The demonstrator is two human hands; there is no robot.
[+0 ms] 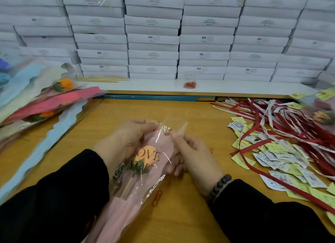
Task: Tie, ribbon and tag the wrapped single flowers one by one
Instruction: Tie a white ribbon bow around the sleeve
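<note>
Both hands hold the wrapped flower (145,163) at lower centre, left hand (126,135) and right hand (192,152) pinching its far tip, its long axis running toward the camera, ribbons (272,123) lying nearer the right hand.

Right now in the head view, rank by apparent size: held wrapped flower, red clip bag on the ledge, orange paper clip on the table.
1. Wrapped flower, nearest the camera.
2. Clip bag, farther off, so its true size is unsure.
3. Paper clip.
</note>
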